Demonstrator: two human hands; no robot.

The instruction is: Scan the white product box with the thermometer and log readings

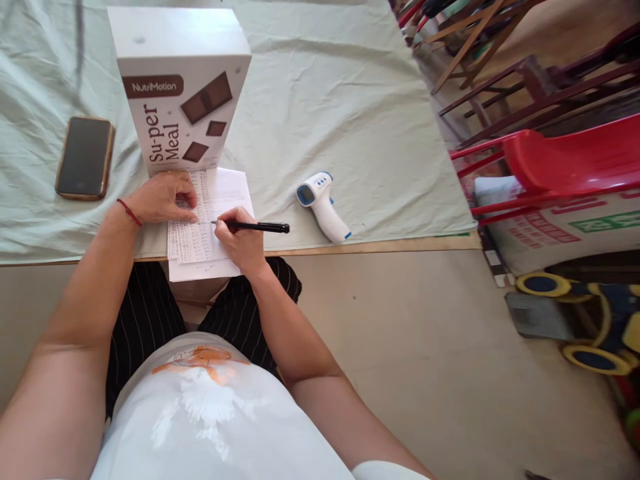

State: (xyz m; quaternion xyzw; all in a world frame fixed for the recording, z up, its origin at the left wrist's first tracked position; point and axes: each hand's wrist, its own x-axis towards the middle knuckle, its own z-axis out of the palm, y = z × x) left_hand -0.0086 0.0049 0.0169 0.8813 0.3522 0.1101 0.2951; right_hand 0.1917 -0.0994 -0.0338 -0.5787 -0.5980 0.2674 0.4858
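Observation:
My right hand [243, 241] grips a black pen [267, 227], whose tip touches a sheet of paper with rows of small handwriting [188, 241]. My left hand [169, 198] rests on the sheet's left side, thumb and fingers apart and slightly curled, holding nothing. More white paper [231, 189] lies beneath, its lower edge sticking out past the table edge. Right behind the papers stands a tall white box [183, 100] with "NutriMotion Su-per Meal" and brown bars printed on it. The writing is too small to read.
A phone [85, 159] lies left of the box. To the right, a white and blue infrared thermometer [323, 205] sits near the front edge of the cloth-covered table [360, 100]. Beyond the table's right end are a red plastic chair [575, 157], a printed sack [540, 223] and yellow-rimmed wheels [544, 285].

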